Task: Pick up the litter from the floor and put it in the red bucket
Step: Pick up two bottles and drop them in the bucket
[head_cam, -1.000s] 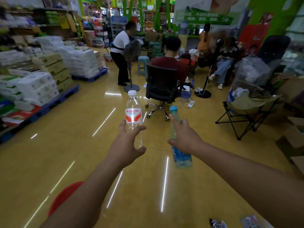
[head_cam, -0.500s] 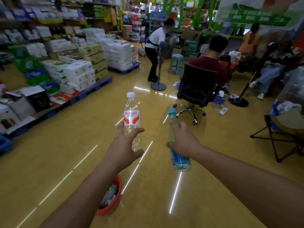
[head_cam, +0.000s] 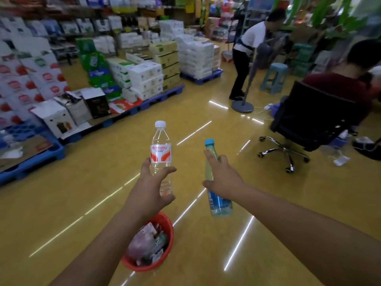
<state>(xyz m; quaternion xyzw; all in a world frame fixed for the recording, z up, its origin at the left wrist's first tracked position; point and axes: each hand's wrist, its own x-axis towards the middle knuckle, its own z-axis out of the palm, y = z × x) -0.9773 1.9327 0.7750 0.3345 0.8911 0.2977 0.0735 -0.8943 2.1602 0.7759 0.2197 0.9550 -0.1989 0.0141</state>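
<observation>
- While both hands are loaded, the head view shows the left hand [head_cam: 150,188] wrapped round the lower body of a clear plastic water bottle [head_cam: 161,155] with a white cap and a red-and-white label. The right hand [head_cam: 223,182] grips the middle of a slim pale green plastic bottle [head_cam: 219,203] with a blue cap and blue label. Both bottles stand roughly upright in the air.
- The round red plastic bucket [head_cam: 169,230] sits on the glossy yellow floor [head_cam: 288,203], below the left forearm and nearer the person than either bottle. It already holds a heap of crumpled wrappers and bags [head_cam: 144,244].
- The step in hand looks like the drop-off.
- To do it well, each hand should come down low over the opening before letting go, since the heap stands high and a bottle dropped from above could bounce out.
- Laying the bottles in on their sides, one at a time, seems safest; the left one is closer.
- The left forearm covers part of the bucket's rim, so the room left inside cannot be judged.
- Most of the fingers lie behind the bottles.
- Whether either bottle holds any liquid cannot be told.
- The label print is blurred.
- The arms hide the floor nearest the person, so further litter there may go unseen.
</observation>
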